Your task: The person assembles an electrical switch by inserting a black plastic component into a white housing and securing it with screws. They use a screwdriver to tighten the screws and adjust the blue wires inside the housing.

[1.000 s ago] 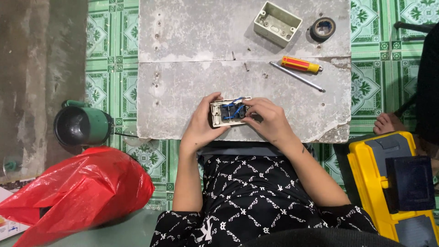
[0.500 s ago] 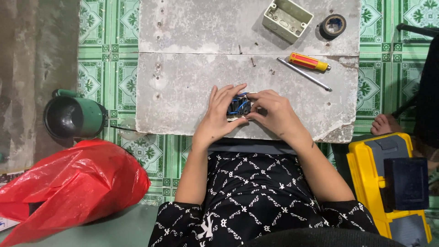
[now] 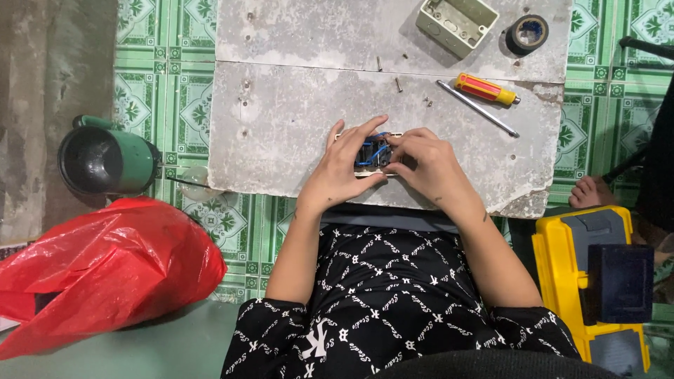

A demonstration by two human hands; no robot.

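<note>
Hands shifted, switch plate (image 3: 372,153) mostly hidden

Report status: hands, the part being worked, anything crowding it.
Left hand and right hand both grip the small cream switch module with blue wires over the grey concrete slab. Orange-handled screwdriver lies apart; nothing crowds it.

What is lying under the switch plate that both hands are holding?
The switch plate sits above a grey concrete slab. The left hand and right hand cover its edges, so contact with the slab is hidden.
</note>
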